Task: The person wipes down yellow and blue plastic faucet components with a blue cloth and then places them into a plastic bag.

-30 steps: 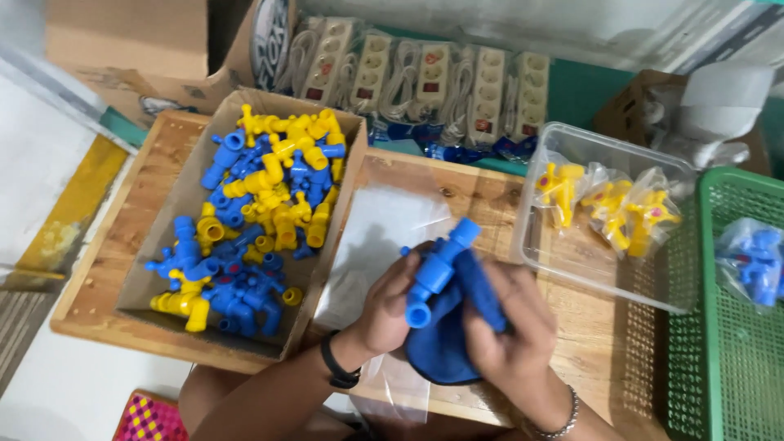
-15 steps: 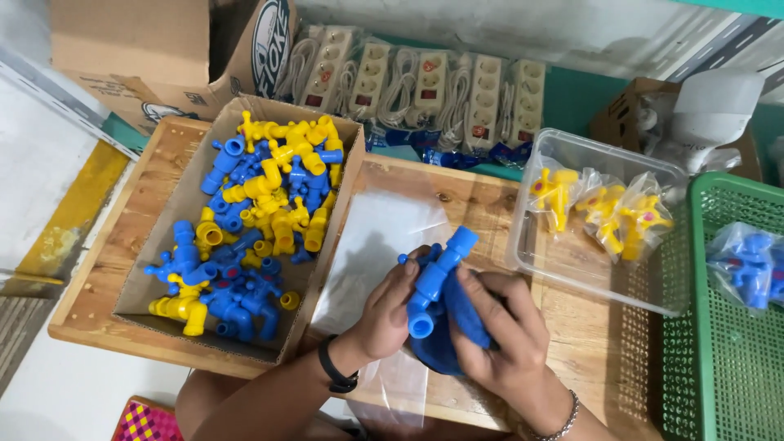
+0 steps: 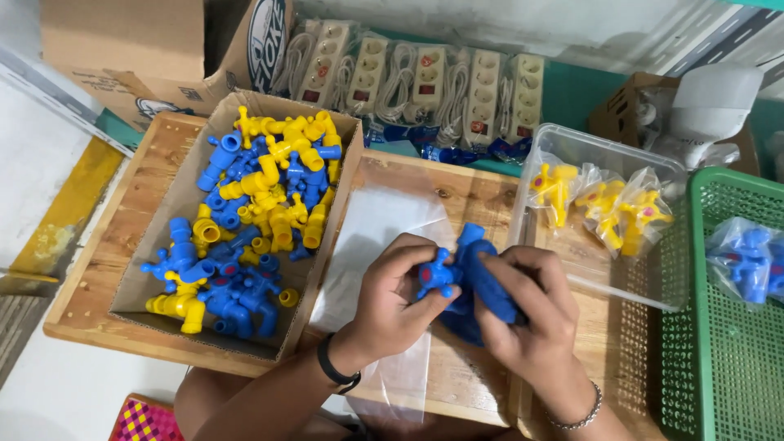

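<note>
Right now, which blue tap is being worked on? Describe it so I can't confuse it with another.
Start at the wooden tray; right of the cardboard box, both hands meet. The blue tap is gripped between them, unlike those loose or bagged.

The light is bright, even and soft, seemingly from overhead, and colours read clearly. Shadows are faint: a soft one lies inside the cardboard box [image 3: 155, 245] along its walls, another under the hands. Mild glare sits on the clear plastic bags [image 3: 392, 245] and the clear tub [image 3: 604, 155]. Focus is fairly sharp in the middle; edges bow slightly.
</note>
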